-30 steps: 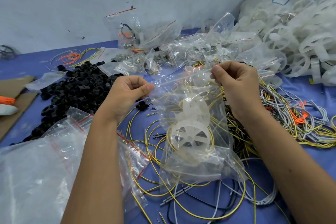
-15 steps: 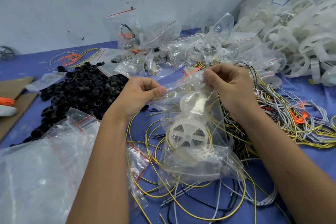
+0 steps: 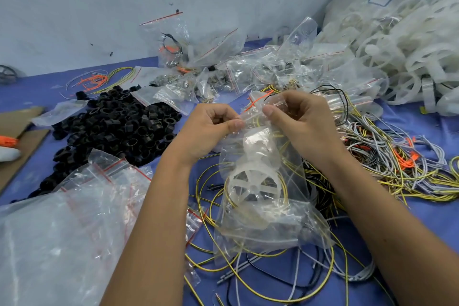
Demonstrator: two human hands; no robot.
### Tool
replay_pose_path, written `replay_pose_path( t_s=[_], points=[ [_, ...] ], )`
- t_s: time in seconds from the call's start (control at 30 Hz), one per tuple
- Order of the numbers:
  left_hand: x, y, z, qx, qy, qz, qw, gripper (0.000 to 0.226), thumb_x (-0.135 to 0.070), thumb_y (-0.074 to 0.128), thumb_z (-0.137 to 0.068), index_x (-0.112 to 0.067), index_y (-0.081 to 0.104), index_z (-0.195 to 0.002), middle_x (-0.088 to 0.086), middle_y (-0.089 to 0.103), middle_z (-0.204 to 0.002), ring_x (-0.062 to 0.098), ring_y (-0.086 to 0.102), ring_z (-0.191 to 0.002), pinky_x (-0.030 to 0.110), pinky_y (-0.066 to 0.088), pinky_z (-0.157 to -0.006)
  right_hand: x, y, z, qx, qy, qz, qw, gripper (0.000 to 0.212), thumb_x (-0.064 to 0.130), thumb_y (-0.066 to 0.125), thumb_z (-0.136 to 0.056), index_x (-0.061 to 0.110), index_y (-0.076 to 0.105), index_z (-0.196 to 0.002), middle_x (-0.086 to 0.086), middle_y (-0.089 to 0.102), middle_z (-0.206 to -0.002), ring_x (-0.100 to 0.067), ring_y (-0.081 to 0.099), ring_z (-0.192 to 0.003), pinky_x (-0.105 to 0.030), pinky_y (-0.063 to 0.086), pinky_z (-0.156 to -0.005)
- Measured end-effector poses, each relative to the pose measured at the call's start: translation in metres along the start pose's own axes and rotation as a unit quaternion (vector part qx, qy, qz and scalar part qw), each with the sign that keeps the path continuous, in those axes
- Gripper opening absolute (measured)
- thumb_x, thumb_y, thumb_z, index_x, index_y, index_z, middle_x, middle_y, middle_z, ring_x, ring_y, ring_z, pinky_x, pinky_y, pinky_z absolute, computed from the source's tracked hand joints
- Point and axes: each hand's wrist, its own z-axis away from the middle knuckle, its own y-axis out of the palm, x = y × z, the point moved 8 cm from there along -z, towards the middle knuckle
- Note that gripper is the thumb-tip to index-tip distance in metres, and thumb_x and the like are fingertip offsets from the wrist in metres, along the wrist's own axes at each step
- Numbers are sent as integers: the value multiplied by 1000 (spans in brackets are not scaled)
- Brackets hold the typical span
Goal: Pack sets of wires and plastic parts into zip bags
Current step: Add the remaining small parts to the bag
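Note:
A clear zip bag (image 3: 268,216) hangs in front of me, holding a white spoked plastic wheel (image 3: 250,184) and yellow wire. My left hand (image 3: 208,129) pinches the bag's top strip between thumb and fingers. My right hand (image 3: 300,119) pinches the same strip just to the right, thumb tips close together. The bag's lower part rests on loose yellow, black and grey wires (image 3: 273,281) on the blue table (image 3: 409,236).
A heap of black plastic rings (image 3: 116,129) lies to the left. Empty zip bags (image 3: 62,226) pile at the lower left. Filled bags (image 3: 223,67) crowd the back by the wall. White plastic wheels (image 3: 409,52) fill a big sack at right. Tangled wires (image 3: 397,161) spread right.
Both hands have slid toward each other along the bag's top strip, and the bag's mouth has bunched narrower between them.

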Motion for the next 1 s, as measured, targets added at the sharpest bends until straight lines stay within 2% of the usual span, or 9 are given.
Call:
replay_pose_path(
  t_s=[0.13,0.27,0.4,0.5,0.6,0.7,0.8,0.93,1.0],
  points=[
    [-6,0,-1,-36,16,45,998,14,-6,75,-90,-13,75,-77,14,65,-68,19,52,-64,30,43,-62,4,-5,2,-48,-23,-14,998,8,10,76,-92,12,75,-84,-1,69,-66,-8,59,-59,-25,47,-57],
    [-1,8,-2,-31,-25,146,989,6,-21,74,-94,-16,70,-92,-1,70,-70,9,62,-55,18,50,-51,5,-26,3,-136,-21,1,991,12,19,72,-96,11,72,-87,0,71,-73,-12,63,-64,-34,53,-60],
    [14,24,7,82,-129,224,963,67,-45,88,-76,-1,58,-117,5,74,-80,15,68,-59,24,56,-53,4,-46,8,-242,-9,-39,969,16,21,66,-101,19,63,-85,1,67,-71,-13,59,-53,-27,48,-47],
    [16,37,20,193,-158,165,954,89,-58,95,-52,-11,61,-120,-1,75,-87,15,71,-70,27,59,-61,1,-47,9,-266,3,-71,961,16,20,62,-102,16,59,-87,-3,67,-71,-16,56,-43,-24,43,-40],
    [14,47,23,229,-164,93,955,92,-46,94,-56,-13,59,-135,8,74,-112,26,66,-97,40,57,-77,-1,-45,9,-265,13,-55,963,13,18,63,-102,9,62,-92,2,68,-70,-7,57,-47,-20,44,-44],
    [5,45,17,196,-122,92,969,63,-32,88,-63,-11,69,-119,22,73,-111,31,69,-98,50,55,-87,-7,-40,4,-219,60,-77,971,16,19,64,-102,5,64,-95,6,70,-69,-6,60,-57,-21,49,-55],
    [3,33,12,145,-74,143,976,28,-19,90,-66,-21,77,-91,11,76,-90,26,73,-83,41,57,-82,-7,-23,-2,-113,100,-99,984,25,34,61,-102,13,69,-92,2,74,-77,-15,68,-69,-32,55,-64],
    [14,7,6,19,-62,231,971,20,-7,82,-71,-19,79,-87,8,77,-85,26,66,-78,34,53,-75,1,1,-2,66,99,-14,993,53,75,46,-92,31,69,-74,13,70,-72,-5,66,-64,-20,55,-61],
    [18,-5,4,-37,-80,271,959,21,-7,83,-73,-11,79,-93,12,77,-90,26,71,-79,34,57,-73,1,17,2,157,130,-24,979,49,86,48,-82,46,71,-99,19,76,-99,-5,74,-88,-26,61,-76]
  ],
)
